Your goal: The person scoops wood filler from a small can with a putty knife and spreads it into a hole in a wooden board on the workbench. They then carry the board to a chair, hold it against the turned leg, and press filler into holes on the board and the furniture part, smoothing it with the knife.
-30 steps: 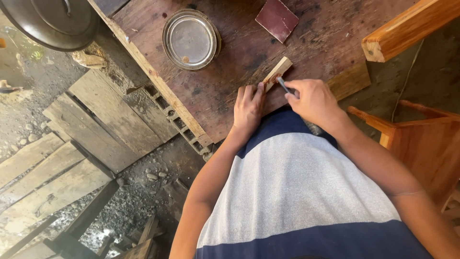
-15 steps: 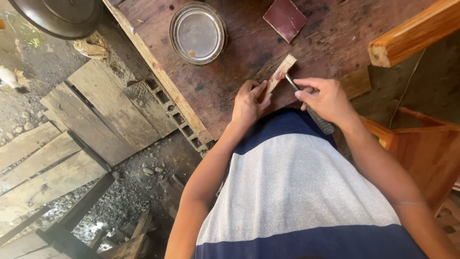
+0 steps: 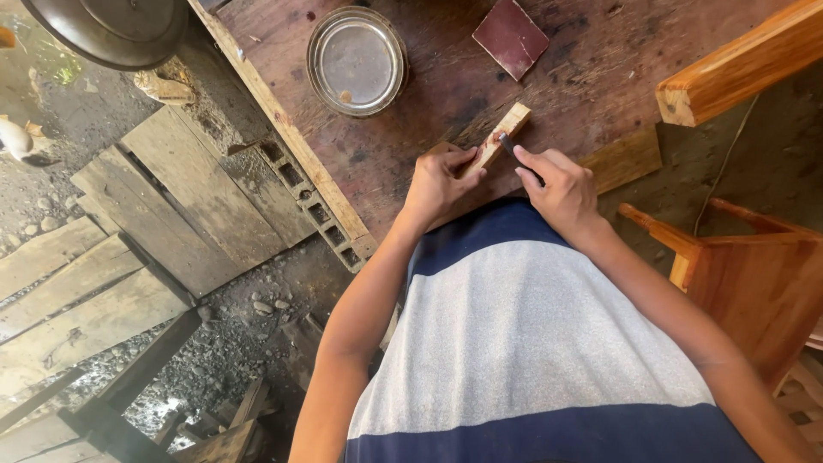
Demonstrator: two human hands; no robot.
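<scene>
two hands working a small strip of wood at the edge of a worn table

the left hand [image 3: 439,182] is closed around the near end of the wood strip [image 3: 504,134], pinning it flat on the table [image 3: 411,146] close to the person's body; the strip points away and to the right, its pale far end free; the right hand [image 3: 557,187] is closed on a thin dark tool [image 3: 507,146], pinched in the fingers like a pen, its tip touching the strip near the middle; the two hands sit just beside each other; further back on the table lies a round metal lid [image 3: 356,60], and to its right a dark red square of sandpaper [image 3: 511,36], both well apart from the strip; a thick wooden beam [image 3: 737,64] crosses the top right corner; old planks [image 3: 163,206] lie on the gravel to the left
</scene>
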